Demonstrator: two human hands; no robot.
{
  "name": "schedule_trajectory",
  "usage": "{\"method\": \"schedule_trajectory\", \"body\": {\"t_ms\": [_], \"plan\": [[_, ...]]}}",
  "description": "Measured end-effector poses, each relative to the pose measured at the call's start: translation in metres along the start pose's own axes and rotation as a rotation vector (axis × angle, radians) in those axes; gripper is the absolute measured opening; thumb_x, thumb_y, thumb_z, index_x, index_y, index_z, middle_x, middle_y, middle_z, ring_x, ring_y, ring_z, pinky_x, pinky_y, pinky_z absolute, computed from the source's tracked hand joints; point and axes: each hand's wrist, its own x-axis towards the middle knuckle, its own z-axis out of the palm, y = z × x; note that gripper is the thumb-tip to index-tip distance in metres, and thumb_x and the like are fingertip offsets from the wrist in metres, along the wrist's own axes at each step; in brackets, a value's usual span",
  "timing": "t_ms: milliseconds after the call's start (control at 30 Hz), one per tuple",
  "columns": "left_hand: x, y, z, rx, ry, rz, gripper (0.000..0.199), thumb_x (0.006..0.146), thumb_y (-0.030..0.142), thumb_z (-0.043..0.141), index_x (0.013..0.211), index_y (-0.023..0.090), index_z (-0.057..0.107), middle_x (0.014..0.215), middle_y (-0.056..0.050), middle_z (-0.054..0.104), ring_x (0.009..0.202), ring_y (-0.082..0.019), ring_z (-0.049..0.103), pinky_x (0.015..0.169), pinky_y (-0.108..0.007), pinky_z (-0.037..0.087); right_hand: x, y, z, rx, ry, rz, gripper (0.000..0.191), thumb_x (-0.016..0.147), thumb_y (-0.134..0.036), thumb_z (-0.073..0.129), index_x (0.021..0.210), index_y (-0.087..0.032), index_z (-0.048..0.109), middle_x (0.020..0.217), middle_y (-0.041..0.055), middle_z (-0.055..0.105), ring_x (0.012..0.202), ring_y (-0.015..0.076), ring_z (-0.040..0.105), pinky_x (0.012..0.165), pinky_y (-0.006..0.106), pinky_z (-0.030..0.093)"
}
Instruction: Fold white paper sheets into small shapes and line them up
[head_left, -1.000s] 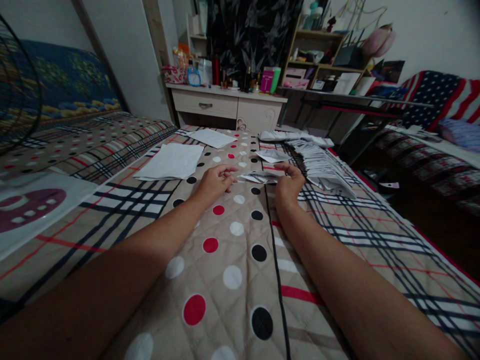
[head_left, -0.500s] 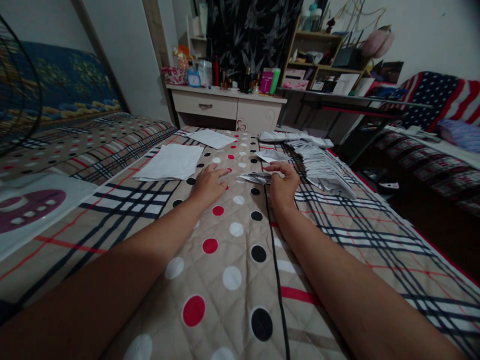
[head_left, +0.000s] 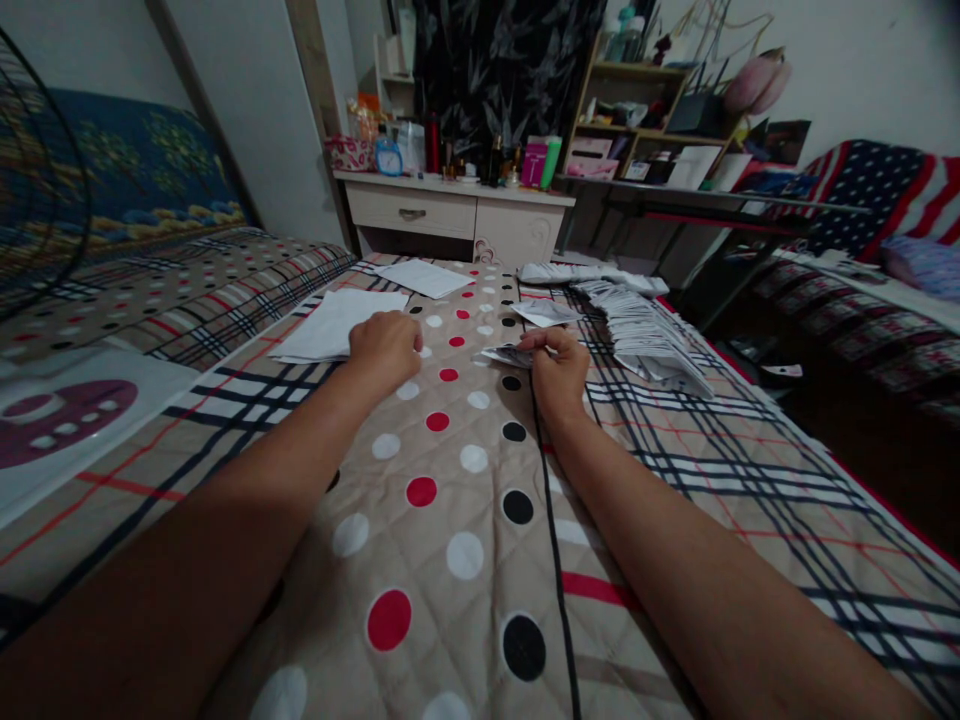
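My left hand (head_left: 386,345) is at the right edge of a stack of white paper sheets (head_left: 319,325), back of the hand up and fingers curled under. Whatever its fingertips hold, if anything, is hidden. My right hand (head_left: 559,365) pinches the right end of a small flat folded paper (head_left: 504,355), greyish white, low over the bed cover. Just behind that hand lies another folded paper (head_left: 546,313). To the right a long row of folded papers (head_left: 645,335) stands fanned and overlapping. Another white sheet (head_left: 427,278) lies beyond the stack.
A quilted bed cover (head_left: 465,510) with dots and checks lies under everything. A white bag (head_left: 75,410) with a purple print is at the left. Wrapped white bundles (head_left: 592,275) lie at the far edge, before a white dresser (head_left: 412,210). A round wire guard (head_left: 45,180) stands upper left.
My left hand has moved left from the dotted strip to the paper stack's edge, its fingers curling in. My right hand's fingers have closed down on the small folded paper.
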Motion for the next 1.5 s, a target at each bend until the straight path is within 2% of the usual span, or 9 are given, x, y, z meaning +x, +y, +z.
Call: {"method": "schedule_trajectory", "body": {"t_ms": [167, 233, 400, 600, 833, 1067, 1233, 1400, 1500], "plan": [[0.011, -0.027, -0.019, 0.058, -0.239, -0.101, 0.034, 0.062, 0.018, 0.07, 0.094, 0.026, 0.076, 0.111, -0.007, 0.072, 0.102, -0.032, 0.065, 0.079, -0.036, 0.052, 0.0, -0.001, 0.001, 0.021, -0.035, 0.051, 0.029, 0.062, -0.009, 0.042, 0.066, -0.02, 0.068, 0.076, 0.0017, 0.072, 0.083, 0.0199, 0.067, 0.085, 0.036, 0.05], [0.014, -0.034, -0.017, 0.019, -0.23, -0.116, 0.033, 0.063, 0.02, 0.07, 0.095, 0.027, 0.076, 0.11, -0.005, 0.073, 0.101, -0.031, 0.066, 0.078, -0.035, 0.052, 0.0, 0.0, 0.001, 0.028, -0.045, 0.064, 0.028, 0.062, -0.01, 0.042, 0.066, -0.02, 0.069, 0.074, 0.0014, 0.071, 0.081, 0.02, 0.067, 0.084, 0.035, 0.051], [0.02, -0.048, -0.004, -0.009, -0.089, -0.146, 0.045, 0.066, 0.028, 0.072, 0.111, 0.026, 0.074, 0.122, -0.008, 0.069, 0.11, -0.035, 0.063, 0.083, -0.039, 0.052, -0.001, 0.001, 0.002, 0.033, -0.057, 0.095, 0.029, 0.061, -0.011, 0.042, 0.067, -0.02, 0.069, 0.075, 0.0013, 0.072, 0.08, 0.0198, 0.067, 0.083, 0.035, 0.051], [0.025, -0.062, 0.005, -0.053, -0.113, -0.173, 0.027, 0.07, 0.036, 0.071, 0.092, 0.023, 0.078, 0.101, -0.008, 0.075, 0.099, -0.032, 0.066, 0.077, -0.035, 0.05, -0.001, -0.004, 0.001, 0.021, -0.059, 0.104, 0.03, 0.061, -0.011, 0.042, 0.065, -0.019, 0.07, 0.074, 0.0017, 0.072, 0.079, 0.0197, 0.067, 0.082, 0.035, 0.051], [0.03, -0.073, -0.001, -0.134, -0.18, -0.195, 0.03, 0.076, 0.038, 0.062, 0.09, 0.018, 0.079, 0.085, -0.005, 0.075, 0.086, -0.024, 0.068, 0.072, -0.029, 0.047, -0.001, -0.003, 0.001, 0.013, -0.066, 0.127, 0.03, 0.061, -0.012, 0.042, 0.066, -0.019, 0.071, 0.073, 0.0021, 0.072, 0.079, 0.0206, 0.067, 0.081, 0.036, 0.051], [0.038, -0.095, 0.011, -0.256, -0.227, -0.137, 0.042, 0.052, 0.037, 0.078, 0.091, 0.023, 0.076, 0.094, -0.002, 0.076, 0.088, -0.023, 0.068, 0.073, -0.027, 0.05, -0.002, 0.0, 0.003, 0.031, -0.081, 0.145, 0.029, 0.061, -0.013, 0.043, 0.066, -0.019, 0.071, 0.074, 0.0018, 0.072, 0.078, 0.0201, 0.067, 0.08, 0.034, 0.051], [0.044, -0.107, 0.017, -0.259, -0.257, -0.144, 0.044, 0.052, 0.039, 0.075, 0.093, 0.023, 0.075, 0.094, -0.001, 0.076, 0.091, -0.024, 0.068, 0.073, -0.026, 0.051, -0.002, 0.0, 0.002, 0.022, -0.083, 0.15, 0.029, 0.061, -0.013, 0.043, 0.066, -0.019, 0.071, 0.073, 0.0024, 0.072, 0.077, 0.0203, 0.067, 0.078, 0.034, 0.05], [0.048, -0.109, 0.016, -0.267, -0.301, -0.058, 0.047, 0.047, 0.033, 0.078, 0.094, 0.025, 0.076, 0.099, 0.0, 0.076, 0.093, -0.023, 0.068, 0.075, -0.024, 0.05, -0.002, -0.001, 0.002, 0.001, -0.094, 0.144, 0.03, 0.06, -0.013, 0.042, 0.067, -0.019, 0.071, 0.073, 0.0021, 0.072, 0.076, 0.0196, 0.066, 0.078, 0.033, 0.05], [0.048, -0.111, 0.017, -0.269, -0.301, -0.067, 0.041, 0.05, 0.029, 0.078, 0.091, 0.024, 0.077, 0.091, 0.0, 0.076, 0.087, -0.022, 0.068, 0.072, -0.025, 0.049, -0.002, 0.0, 0.003, 0.0, -0.103, 0.152, 0.03, 0.061, -0.013, 0.042, 0.067, -0.019, 0.071, 0.072, 0.0015, 0.072, 0.076, 0.0194, 0.066, 0.078, 0.033, 0.05]]}}
